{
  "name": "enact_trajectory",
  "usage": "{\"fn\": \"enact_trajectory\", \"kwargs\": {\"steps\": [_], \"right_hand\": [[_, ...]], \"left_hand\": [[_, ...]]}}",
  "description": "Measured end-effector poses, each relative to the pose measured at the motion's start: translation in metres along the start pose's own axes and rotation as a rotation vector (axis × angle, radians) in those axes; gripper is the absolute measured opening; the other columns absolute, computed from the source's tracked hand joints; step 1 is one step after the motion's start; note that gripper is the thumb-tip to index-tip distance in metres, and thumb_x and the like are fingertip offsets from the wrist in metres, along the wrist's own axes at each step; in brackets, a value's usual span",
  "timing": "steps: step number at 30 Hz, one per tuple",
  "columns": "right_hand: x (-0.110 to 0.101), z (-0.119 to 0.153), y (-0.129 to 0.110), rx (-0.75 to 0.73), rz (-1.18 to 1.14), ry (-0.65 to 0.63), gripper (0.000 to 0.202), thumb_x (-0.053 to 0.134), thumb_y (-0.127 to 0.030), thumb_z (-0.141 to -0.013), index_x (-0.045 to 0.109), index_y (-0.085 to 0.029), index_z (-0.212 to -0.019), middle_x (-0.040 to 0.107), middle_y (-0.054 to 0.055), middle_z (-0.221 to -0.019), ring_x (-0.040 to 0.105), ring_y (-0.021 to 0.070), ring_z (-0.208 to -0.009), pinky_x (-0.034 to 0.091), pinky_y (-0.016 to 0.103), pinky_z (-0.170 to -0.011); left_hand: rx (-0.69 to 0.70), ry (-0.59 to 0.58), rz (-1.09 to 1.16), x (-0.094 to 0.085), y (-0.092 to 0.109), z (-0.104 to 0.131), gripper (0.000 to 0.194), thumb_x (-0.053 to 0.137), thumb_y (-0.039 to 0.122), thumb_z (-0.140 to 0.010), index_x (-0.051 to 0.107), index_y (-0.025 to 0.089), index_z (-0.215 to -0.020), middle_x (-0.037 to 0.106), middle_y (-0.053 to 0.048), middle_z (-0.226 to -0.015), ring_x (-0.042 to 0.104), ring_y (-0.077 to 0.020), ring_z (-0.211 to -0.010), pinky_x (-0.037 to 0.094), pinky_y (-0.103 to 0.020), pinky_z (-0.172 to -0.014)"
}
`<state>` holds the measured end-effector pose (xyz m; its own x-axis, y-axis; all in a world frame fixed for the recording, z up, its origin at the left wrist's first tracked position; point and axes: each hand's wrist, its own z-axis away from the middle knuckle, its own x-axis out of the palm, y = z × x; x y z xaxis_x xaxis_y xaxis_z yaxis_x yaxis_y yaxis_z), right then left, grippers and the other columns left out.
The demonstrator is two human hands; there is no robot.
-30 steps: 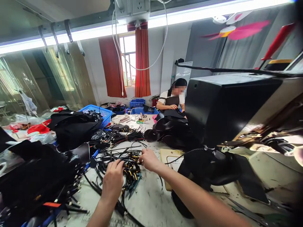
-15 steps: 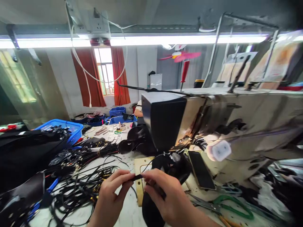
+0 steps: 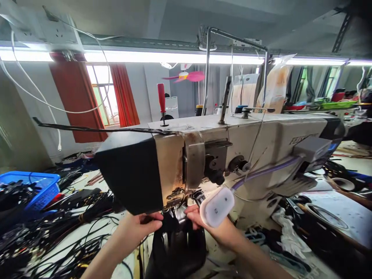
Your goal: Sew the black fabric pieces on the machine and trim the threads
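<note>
A cream and black sewing machine fills the middle of the view. Under its needle area lies a black piece with a glossy surface, hanging toward me. My left hand is at the left edge of this piece, thumb and fingers pinched on black material. On the other side, my right hand has its fingertips against the piece near the presser foot, partly hidden by a white lamp. The needle itself cannot be made out.
Black straps lie tangled on the table at the left, by a blue basket. A red screwdriver stands on the machine's top. Further right are a white ring and crumpled white material.
The view has swung right and closer to the machine. Both hands have moved apart and up to the needle area, where the black piece now lies between them.
</note>
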<state>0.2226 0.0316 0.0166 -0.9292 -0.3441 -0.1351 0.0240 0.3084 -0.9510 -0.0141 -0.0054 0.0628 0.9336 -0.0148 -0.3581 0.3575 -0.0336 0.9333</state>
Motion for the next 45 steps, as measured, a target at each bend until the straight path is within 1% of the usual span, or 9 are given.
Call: {"fn": "enact_trajectory", "kwargs": {"steps": [2,5,9,15,21,29,37,41,45], "right_hand": [[0.001,0.0,-0.002,-0.098,0.069,-0.105,0.027,0.072,-0.045,-0.079,0.069,-0.019,-0.086,0.069,0.004,-0.078,0.067,0.0208,-0.076,0.056,0.034,-0.079],[0.007,0.002,0.006,-0.425,0.305,-0.12,0.009,0.063,-0.025,-0.086,0.069,-0.019,-0.087,0.071,0.006,-0.086,0.067,0.0181,-0.08,0.055,0.029,-0.08],[0.014,0.009,0.024,-0.811,0.514,0.023,0.021,0.055,-0.007,-0.088,0.068,-0.017,-0.101,0.071,0.009,-0.088,0.068,0.0171,-0.083,0.055,0.026,-0.08],[0.022,0.011,0.035,-1.023,0.607,0.179,0.036,0.052,-0.004,-0.086,0.064,-0.018,-0.117,0.072,0.011,-0.084,0.069,0.0191,-0.073,0.057,0.031,-0.077],[0.024,0.009,0.038,-1.074,0.671,0.22,0.029,0.056,-0.004,-0.085,0.068,-0.016,-0.108,0.075,0.012,-0.087,0.071,0.0206,-0.084,0.052,0.037,-0.097],[0.034,0.0,0.046,-1.2,0.603,0.42,0.025,0.049,-0.009,-0.091,0.073,-0.013,-0.088,0.071,0.01,-0.077,0.068,0.0154,-0.071,0.058,0.027,-0.076],[0.036,0.001,0.044,-1.18,0.613,0.458,0.027,0.051,-0.014,-0.094,0.074,-0.014,-0.081,0.071,0.011,-0.078,0.067,0.0145,-0.067,0.057,0.023,-0.064],[0.037,-0.001,0.043,-1.207,0.633,0.503,0.029,0.049,-0.014,-0.094,0.074,-0.016,-0.079,0.071,0.009,-0.075,0.066,0.0134,-0.067,0.057,0.024,-0.07],[0.037,-0.003,0.041,-1.239,0.64,0.549,0.033,0.048,-0.013,-0.095,0.074,-0.017,-0.075,0.07,0.008,-0.073,0.067,0.0136,-0.068,0.058,0.025,-0.075]], "left_hand": [[-0.072,-0.057,0.014,-0.002,0.003,-0.003,0.018,0.08,0.032,-0.056,0.077,0.022,-0.07,0.077,-0.007,-0.08,0.069,-0.0255,-0.082,0.055,-0.033,-0.077],[-0.174,-0.052,-0.04,0.0,-0.002,-0.005,0.019,0.078,0.033,-0.058,0.079,0.024,-0.074,0.078,-0.006,-0.087,0.069,-0.0286,-0.093,0.052,-0.037,-0.088],[-0.231,0.005,-0.15,0.01,-0.008,-0.005,0.023,0.071,0.037,-0.065,0.079,0.026,-0.083,0.079,-0.004,-0.097,0.067,-0.031,-0.104,0.046,-0.04,-0.098],[-0.177,0.105,-0.2,0.029,-0.008,-0.004,0.027,0.067,0.04,-0.066,0.079,0.027,-0.086,0.08,-0.001,-0.093,0.07,-0.031,-0.1,0.05,-0.038,-0.092],[-0.186,0.179,-0.112,0.034,-0.013,-0.001,0.034,0.07,0.043,-0.062,0.079,0.023,-0.089,0.08,-0.003,-0.093,0.07,-0.0326,-0.101,0.051,-0.04,-0.093],[-0.199,0.215,0.032,0.045,0.001,0.006,0.037,0.067,0.042,-0.062,0.078,0.015,-0.086,0.08,-0.006,-0.089,0.07,-0.0337,-0.099,0.051,-0.041,-0.093],[-0.143,0.259,0.033,0.046,-0.002,0.004,0.045,0.069,0.04,-0.06,0.078,0.016,-0.096,0.079,-0.008,-0.101,0.07,-0.0353,-0.102,0.049,-0.045,-0.099],[-0.134,0.272,0.047,0.044,-0.006,0.003,0.055,0.07,0.038,-0.06,0.074,0.017,-0.11,0.076,-0.006,-0.112,0.071,-0.0337,-0.101,0.048,-0.043,-0.102],[-0.163,0.226,-0.034,0.042,-0.01,0.001,0.045,0.067,0.044,-0.062,0.077,0.018,-0.097,0.078,-0.007,-0.107,0.068,-0.035,-0.108,0.046,-0.043,-0.103]]}}
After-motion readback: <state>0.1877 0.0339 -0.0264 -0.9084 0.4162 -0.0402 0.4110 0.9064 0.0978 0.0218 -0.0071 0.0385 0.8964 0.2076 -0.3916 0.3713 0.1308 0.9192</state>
